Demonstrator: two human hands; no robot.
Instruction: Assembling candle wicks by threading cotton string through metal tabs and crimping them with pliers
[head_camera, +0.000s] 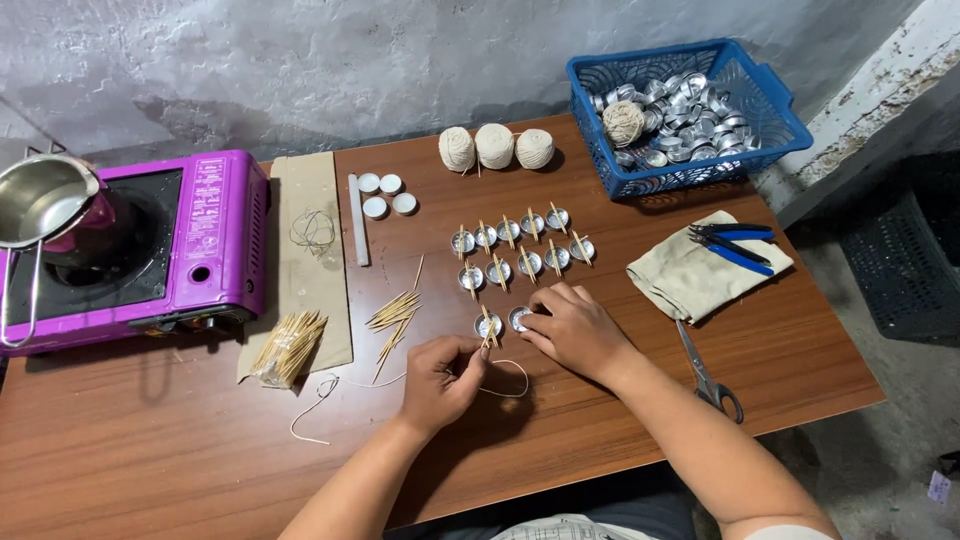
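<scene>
On the brown table (200, 450), a purple stove (190, 240) sits far left and a blue basket (690, 110) far right, still full of empty little tin cups. Three balls of string (495, 146) wait. Ten cups (520, 245) in two rows already have sticks across them. Near those, two more are in work: the left hand (440, 380) pinches a stick (488, 330) and white string, and the right hand (575, 330) pinches the last cup (518, 319).

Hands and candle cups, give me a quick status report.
Left hand pinches white wick string. Right hand rests on a small metal cup. Stick-topped cup sits between them. Scissors lie apart.
</scene>
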